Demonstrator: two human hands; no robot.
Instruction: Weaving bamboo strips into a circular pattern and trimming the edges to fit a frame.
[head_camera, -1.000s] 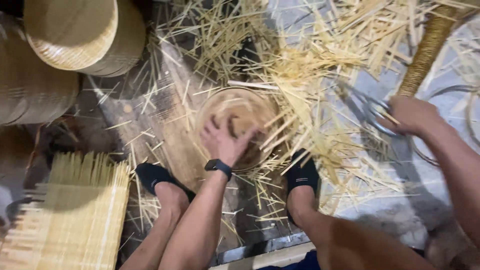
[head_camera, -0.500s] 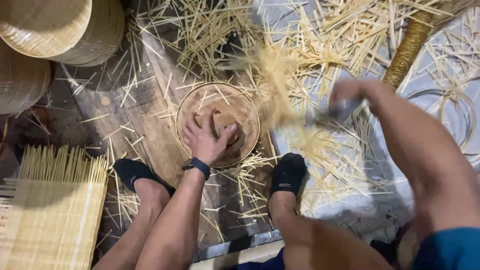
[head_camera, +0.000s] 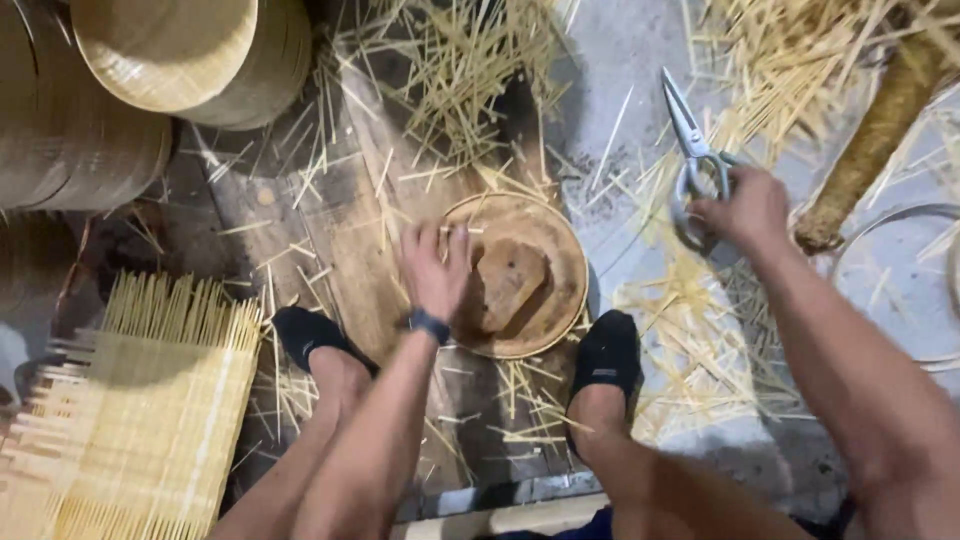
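My left hand (head_camera: 436, 266) rests flat on the left rim of a round woven bamboo basket (head_camera: 555, 250) that lies on a wooden board (head_camera: 330, 240) between my two feet in black socks. A brown block (head_camera: 510, 284) sits in the middle of the basket, just right of my fingers. My right hand (head_camera: 745, 208) grips the handles of a pair of metal shears (head_camera: 688, 135), blades pointing away from me, over the grey floor to the right of the basket. A dark watch is on my left wrist.
Stacked round woven baskets (head_camera: 190, 55) stand at the top left. A flat woven bamboo mat (head_camera: 150, 420) lies at the bottom left. Loose bamboo strips (head_camera: 460, 60) litter the board and floor. A wrapped bamboo bundle (head_camera: 875, 130) and thin hoops (head_camera: 915, 290) lie at the right.
My right hand swung the shears from over the basket out to the right. The strips that covered the basket are gone. My left hand shifted from the basket's middle to its left rim.
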